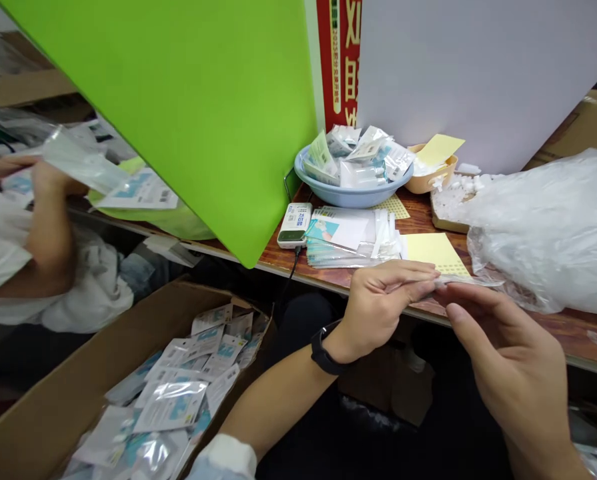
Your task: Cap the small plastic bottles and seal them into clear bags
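One clear packet (471,280) points rightward, long axis crosswise.

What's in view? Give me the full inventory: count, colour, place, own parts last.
Table: one, brown, centre to right
Green panel: one, bright green, upper left
Grey panel: one, pale, upper right
Poster: one, red, between panels
Basin: one, blue, on table, heaped with packets
Bowl: one, orange, right of basin
Yellow sheets: three visible, table and bowl
Device: one, white, beside flat packets
Flat packets: one stack, white-blue, before basin
Big bag: one, clear-white, table's right
Carton: one, brown, lower left, holding packets
Co-worker's arm: white sleeve, far left
Clear packet: one, at fingertips
Left hand: one, black wristband, pinching packet
Right hand: one, lower right
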The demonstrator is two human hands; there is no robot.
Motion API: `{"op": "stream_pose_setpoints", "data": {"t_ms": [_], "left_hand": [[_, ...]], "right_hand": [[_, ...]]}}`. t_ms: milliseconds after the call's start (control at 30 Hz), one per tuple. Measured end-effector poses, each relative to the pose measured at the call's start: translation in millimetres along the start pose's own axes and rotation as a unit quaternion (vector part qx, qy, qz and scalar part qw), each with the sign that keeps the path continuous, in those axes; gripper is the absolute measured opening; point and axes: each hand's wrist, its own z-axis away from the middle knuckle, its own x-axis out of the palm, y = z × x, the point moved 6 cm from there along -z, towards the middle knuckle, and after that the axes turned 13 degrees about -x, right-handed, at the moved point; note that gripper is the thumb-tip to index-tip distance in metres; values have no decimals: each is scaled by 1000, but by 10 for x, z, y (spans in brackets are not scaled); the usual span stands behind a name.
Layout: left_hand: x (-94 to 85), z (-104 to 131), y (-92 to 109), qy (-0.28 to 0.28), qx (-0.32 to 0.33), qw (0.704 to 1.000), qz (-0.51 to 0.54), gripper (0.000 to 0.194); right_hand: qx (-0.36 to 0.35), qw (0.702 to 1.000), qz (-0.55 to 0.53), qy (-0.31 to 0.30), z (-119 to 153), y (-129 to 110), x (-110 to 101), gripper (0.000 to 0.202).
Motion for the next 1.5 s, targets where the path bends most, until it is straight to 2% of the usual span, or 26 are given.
{"op": "stream_pose_setpoints", "data": {"t_ms": [167,300,367,467,600,767,1000,1367,1500], "left_hand": [[68,7,114,-7,68,997,19,5],[110,-40,122,-29,83,995,37,5],[134,-65,118,-46,81,995,41,7],[162,-89,106,-59,75,995,41,9],[211,-86,84,-69,66,995,36,10],[249,-70,74,-76,56,995,34,10],[257,-68,88,-76,54,995,36,8],[259,-69,92,-79,82,993,13,6],[252,-75,86,-84,96,992,14,10]], "right_hand": [[-29,999,24,-1,-43,-84,-37,17],[-6,999,-22,-23,-88,-21,-28,18],[-17,999,-16,-24,-120,-32,-40,15],[-75,997,29,-14,-167,-110,-82,12],[-173,981,87,32,-179,-226,-163,19],[-222,972,62,35,-164,-243,-174,28],[-231,972,41,35,-169,-230,-156,34],[-192,980,24,-47,-228,-169,-157,18],[-209,975,31,-65,-241,-125,-161,12]]}}
